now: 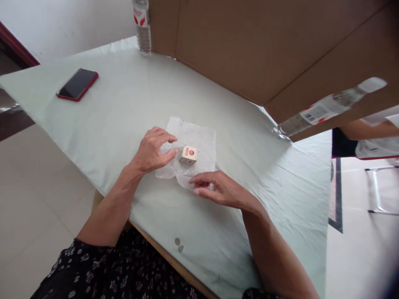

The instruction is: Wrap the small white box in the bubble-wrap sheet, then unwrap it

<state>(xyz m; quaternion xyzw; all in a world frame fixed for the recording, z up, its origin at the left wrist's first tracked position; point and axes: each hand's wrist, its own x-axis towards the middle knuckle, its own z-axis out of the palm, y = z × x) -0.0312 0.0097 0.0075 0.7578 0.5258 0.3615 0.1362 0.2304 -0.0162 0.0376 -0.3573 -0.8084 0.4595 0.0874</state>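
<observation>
A small cream box with red print (188, 154) rests on a sheet of bubble wrap (204, 139) spread on the table. Just left of the box, my left hand (156, 148) is open, its thumb and fingers apart, over the sheet's left edge; the thumb tip is close to the box, and I cannot tell if they touch. My right hand (220, 187) is at the sheet's near edge, below and right of the box. Its fingers are curved with a gap between thumb and forefinger, and nothing shows in them.
A brown cardboard panel (237, 45) stands across the far side, with a plastic bottle (143, 31) at its left and another bottle (324, 109) at its right. A red-cased phone (77, 84) lies far left. Two coins (177, 241) lie near the front edge. Another person's arm (368, 129) shows at right.
</observation>
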